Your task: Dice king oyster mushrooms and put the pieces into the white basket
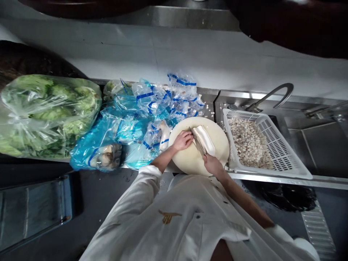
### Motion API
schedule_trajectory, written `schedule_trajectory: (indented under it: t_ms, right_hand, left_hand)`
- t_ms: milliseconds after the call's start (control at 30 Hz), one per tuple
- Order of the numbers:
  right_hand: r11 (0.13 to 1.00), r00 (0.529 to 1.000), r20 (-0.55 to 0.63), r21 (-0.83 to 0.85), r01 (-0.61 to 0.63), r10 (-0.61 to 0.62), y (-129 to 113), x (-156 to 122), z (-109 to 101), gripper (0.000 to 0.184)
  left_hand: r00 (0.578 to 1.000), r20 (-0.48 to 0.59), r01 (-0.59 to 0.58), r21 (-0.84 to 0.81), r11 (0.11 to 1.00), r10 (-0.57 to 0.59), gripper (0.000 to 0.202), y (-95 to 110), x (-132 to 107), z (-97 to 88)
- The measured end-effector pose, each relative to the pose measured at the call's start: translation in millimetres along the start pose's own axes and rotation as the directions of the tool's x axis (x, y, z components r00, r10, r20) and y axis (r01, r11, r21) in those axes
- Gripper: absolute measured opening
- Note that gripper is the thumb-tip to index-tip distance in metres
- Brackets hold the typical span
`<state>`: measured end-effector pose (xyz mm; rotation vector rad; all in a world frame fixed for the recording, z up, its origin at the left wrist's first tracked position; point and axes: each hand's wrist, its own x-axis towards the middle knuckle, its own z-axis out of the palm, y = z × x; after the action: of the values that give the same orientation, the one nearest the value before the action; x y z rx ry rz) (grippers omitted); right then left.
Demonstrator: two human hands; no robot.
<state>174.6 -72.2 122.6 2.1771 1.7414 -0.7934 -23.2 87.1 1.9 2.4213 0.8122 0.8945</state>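
Note:
A round pale cutting board (pixel 214 156) lies on the steel counter in front of me. On it rests a whitish mushroom stem (pixel 208 137). My left hand (pixel 182 140) is curled with its fingertips pressed on the near end of the mushroom. My right hand (pixel 212 165) is closed round the handle of a knife (pixel 199 143) whose blade lies along the mushroom's left side.
A white slotted basket (pixel 282 152) of chopped pieces sits to the right over the sink, below a curved tap (pixel 272 95). Blue-striped plastic bags (pixel 152 105) of mushrooms pile up to the left, beside a clear bag of leafy greens (pixel 46 112). A dark floor lies below the counter edge.

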Motion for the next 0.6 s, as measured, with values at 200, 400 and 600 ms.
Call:
schedule_trajectory:
  t_ms: [200,400,600]
  right_hand:
    - [0.971,0.986,-0.159,0.222,0.093,-0.058,20,-13,4,0.045]
    - [0.908,0.926,-0.283,0.401,-0.122,0.250,66,-53,23,0.048]
    - [0.885,0.928,-0.062,0.330,-0.328,0.367,88,-54,48,0.037]
  left_hand:
    - [0.999,-0.037,0.017,-0.036,0.999,-0.018,0.024,-1,-2,-2.6]
    - [0.992,0.111,-0.070,0.045,0.997,0.065,0.055,-11,12,-12.1]
    - [0.870,0.390,-0.328,-0.001,0.945,0.302,0.096,-13,73,-19.9]
